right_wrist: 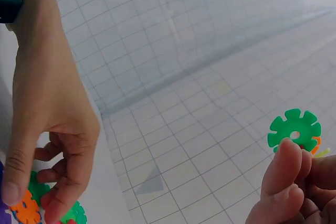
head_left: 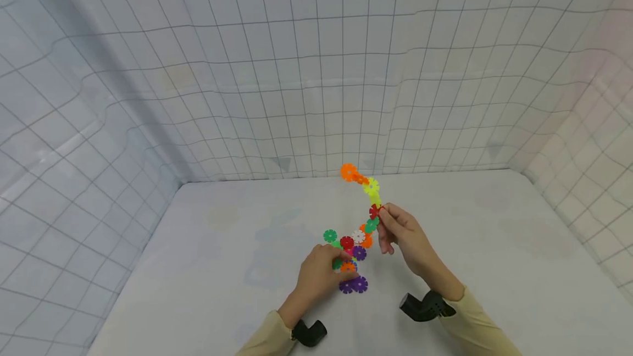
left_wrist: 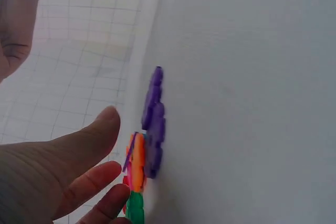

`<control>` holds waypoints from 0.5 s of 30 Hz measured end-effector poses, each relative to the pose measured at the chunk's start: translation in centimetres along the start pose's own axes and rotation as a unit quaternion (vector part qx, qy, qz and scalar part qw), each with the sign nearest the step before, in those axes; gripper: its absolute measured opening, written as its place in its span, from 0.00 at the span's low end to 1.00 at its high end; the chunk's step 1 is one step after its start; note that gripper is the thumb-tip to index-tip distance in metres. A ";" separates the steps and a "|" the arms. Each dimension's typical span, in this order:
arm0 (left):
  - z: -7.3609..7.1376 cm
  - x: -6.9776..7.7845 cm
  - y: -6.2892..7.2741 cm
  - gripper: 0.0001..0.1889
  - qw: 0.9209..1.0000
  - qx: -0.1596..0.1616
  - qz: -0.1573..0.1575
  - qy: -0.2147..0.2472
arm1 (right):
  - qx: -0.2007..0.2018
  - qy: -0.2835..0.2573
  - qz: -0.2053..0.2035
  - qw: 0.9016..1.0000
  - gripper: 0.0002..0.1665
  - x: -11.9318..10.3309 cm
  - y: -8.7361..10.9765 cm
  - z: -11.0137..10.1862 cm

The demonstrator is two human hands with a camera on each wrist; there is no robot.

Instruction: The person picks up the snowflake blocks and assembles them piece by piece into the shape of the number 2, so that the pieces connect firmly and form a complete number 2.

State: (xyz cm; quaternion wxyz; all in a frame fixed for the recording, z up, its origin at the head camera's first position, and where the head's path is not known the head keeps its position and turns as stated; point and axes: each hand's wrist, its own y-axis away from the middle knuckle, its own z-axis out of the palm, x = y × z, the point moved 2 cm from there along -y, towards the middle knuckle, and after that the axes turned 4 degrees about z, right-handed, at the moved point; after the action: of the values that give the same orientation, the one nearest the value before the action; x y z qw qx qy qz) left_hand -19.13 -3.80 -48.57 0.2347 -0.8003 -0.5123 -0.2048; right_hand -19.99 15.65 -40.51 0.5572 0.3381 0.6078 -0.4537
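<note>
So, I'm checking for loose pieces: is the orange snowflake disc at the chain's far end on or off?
On, apparently: the orange snowflake disc meets the next orange piece without visible gap.

From here it looks like a curtained work booth (head_left: 114,76): checked sheets (head_left: 341,81) hang round three sides of a white table (head_left: 198,268).

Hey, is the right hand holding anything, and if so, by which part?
The right hand pinches the chain of flower-shaped discs by a red disc, between a yellow disc and a green disc.
</note>
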 end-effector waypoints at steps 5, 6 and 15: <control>0.6 -0.5 0.3 0.18 1.000 -0.014 0.013 -0.005 | 0.005 0.017 -0.007 1.000 0.19 -0.3 0.0 -0.3; 0.6 -0.6 0.3 0.15 1.000 -0.016 0.017 0.007 | 0.008 0.021 -0.007 1.000 0.19 -0.4 0.0 -0.3; -0.4 -1.9 0.0 0.09 0.993 -0.059 0.048 0.089 | 0.017 0.042 -0.001 0.999 0.19 -0.6 0.1 -0.5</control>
State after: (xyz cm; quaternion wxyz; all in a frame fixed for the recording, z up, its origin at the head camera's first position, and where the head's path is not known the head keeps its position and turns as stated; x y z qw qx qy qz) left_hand -19.89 -5.42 -49.28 0.2409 -0.8150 -0.4377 -0.2935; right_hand -19.99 16.22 -39.91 0.5250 0.3661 0.6229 -0.4498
